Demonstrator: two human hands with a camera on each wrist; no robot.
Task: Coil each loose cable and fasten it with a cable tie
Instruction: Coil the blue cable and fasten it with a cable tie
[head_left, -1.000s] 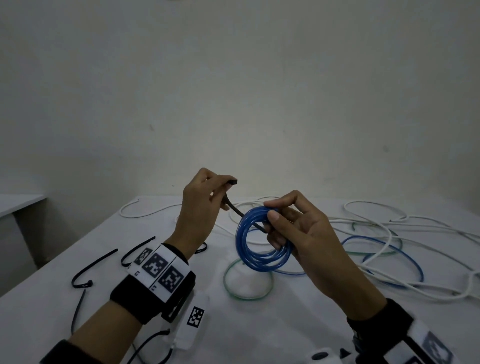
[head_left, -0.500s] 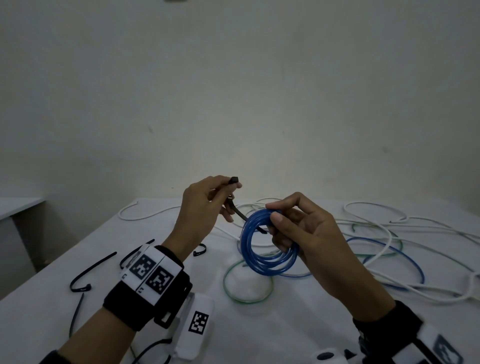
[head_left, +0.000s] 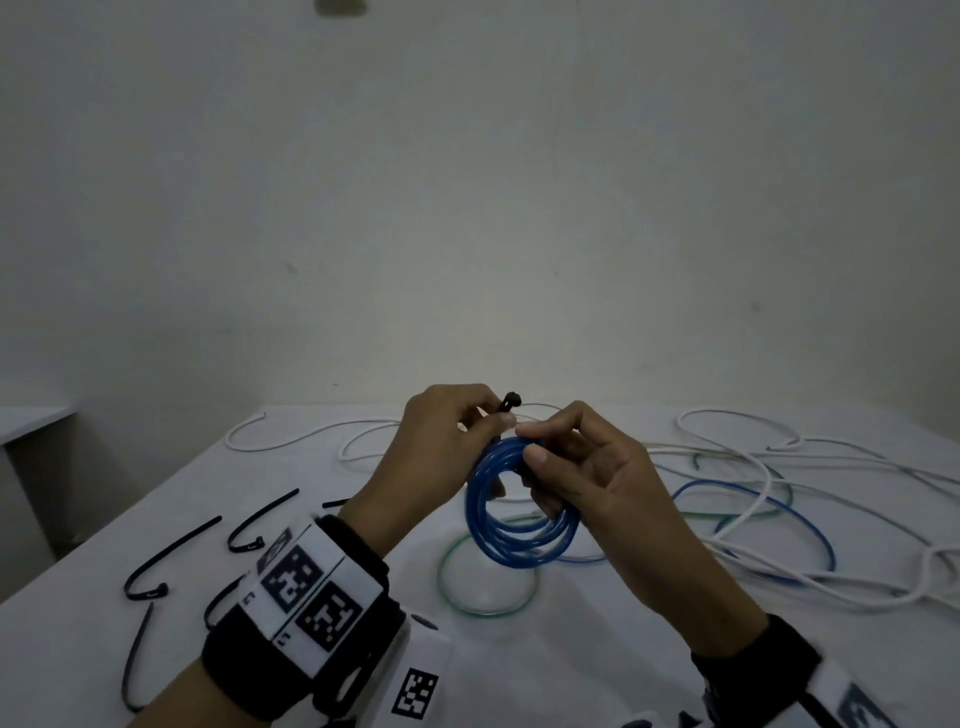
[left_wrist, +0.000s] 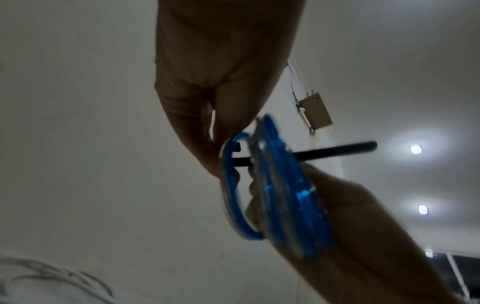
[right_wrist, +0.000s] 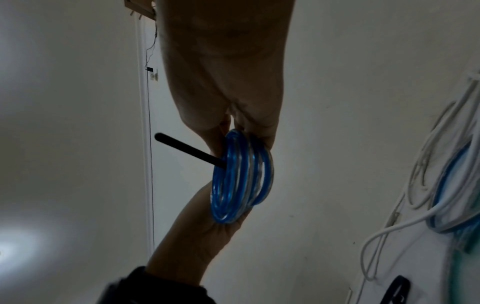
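White worktop (head_left: 322, 525) under dim light, plain pale wall behind. Nearest the camera: both wrists carry black bands with printed square markers. Spare black cable ties (head_left: 171, 545) lie loose on the near left of the worktop, just beyond the left wrist.

Blue cable coil (head_left: 511, 512) is held up off the worktop, between both hands. Right hand (head_left: 597, 483) grips the coil's right side, thumb in front and fingers curled through the loop. Left hand (head_left: 431, 457) pinches a black cable tie (head_left: 509, 404) at the top of the coil; its head sticks up above the fingertips. In the left wrist view the tie's strap (left_wrist: 335, 151) passes through the coil (left_wrist: 280, 185) and pokes out the far side. Right wrist view agrees: strap (right_wrist: 187, 149) passes through the loops (right_wrist: 239, 176). Whether the tie is locked cannot be told.

Under the coil, a green cable loop (head_left: 485, 577) lies flat on the worktop. Farther back and right: a tangle of white cables (head_left: 753, 457) with a blue cable (head_left: 769, 512) running through, uncoiled.
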